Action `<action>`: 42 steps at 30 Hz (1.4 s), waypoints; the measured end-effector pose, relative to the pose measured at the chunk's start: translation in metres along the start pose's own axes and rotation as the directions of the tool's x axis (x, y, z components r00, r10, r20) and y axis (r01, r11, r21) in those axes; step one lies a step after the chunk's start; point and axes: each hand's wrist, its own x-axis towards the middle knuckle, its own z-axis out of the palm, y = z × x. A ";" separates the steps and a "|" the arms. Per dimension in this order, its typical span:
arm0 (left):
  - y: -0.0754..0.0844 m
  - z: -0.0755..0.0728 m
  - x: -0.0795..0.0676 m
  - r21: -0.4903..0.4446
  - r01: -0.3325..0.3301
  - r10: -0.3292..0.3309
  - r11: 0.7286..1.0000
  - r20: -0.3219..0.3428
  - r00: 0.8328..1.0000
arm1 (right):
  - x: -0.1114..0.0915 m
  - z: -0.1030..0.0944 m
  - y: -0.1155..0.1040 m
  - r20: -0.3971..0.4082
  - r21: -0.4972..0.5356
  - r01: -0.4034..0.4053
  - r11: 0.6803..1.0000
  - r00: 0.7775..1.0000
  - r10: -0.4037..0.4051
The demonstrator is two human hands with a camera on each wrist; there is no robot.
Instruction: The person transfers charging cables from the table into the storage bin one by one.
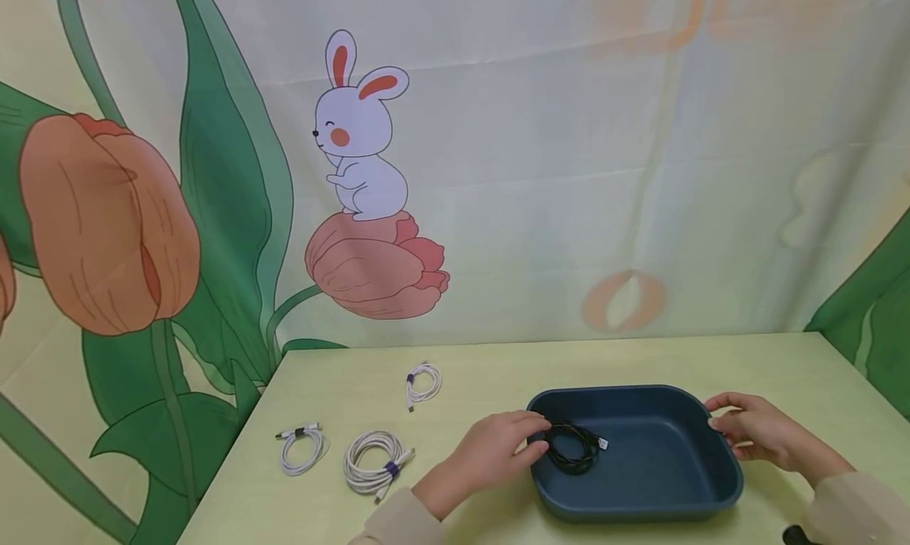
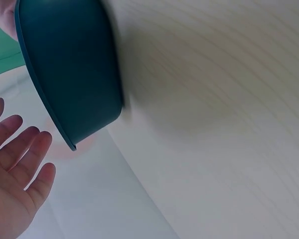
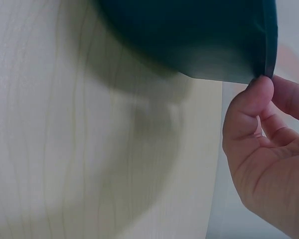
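Observation:
A dark blue rectangular basin (image 1: 654,462) stands on the table with a coiled black cable (image 1: 573,467) lying inside at its left end. My right hand (image 1: 761,430) pinches the basin's right rim between thumb and fingers, as the right wrist view also shows. At the opposite end is my left hand (image 1: 494,450), its fingertips over the left rim near the black cable in the head view. The left wrist view shows the fingers of this hand spread and apart from the basin wall (image 2: 70,74), holding nothing.
Left of the basin lie three coiled white cables: a small one (image 1: 437,383) at the back, a thicker one (image 1: 355,478) in front, and another (image 1: 286,460) near the left edge. A printed curtain (image 1: 526,174) hangs behind the table. Something black (image 1: 796,535) shows at bottom right.

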 end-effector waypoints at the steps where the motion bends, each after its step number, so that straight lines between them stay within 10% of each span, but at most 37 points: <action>1: -0.001 0.000 -0.001 -0.006 0.002 -0.002 1.000 0.000 1.000 | 0.000 0.000 0.000 0.000 0.000 0.000 1.000 1.000 0.000; 42: -0.018 -0.007 -0.020 -0.021 0.084 -0.085 0.996 -0.035 0.996 | 0.001 -0.001 0.001 0.013 0.006 0.009 1.000 1.000 -0.009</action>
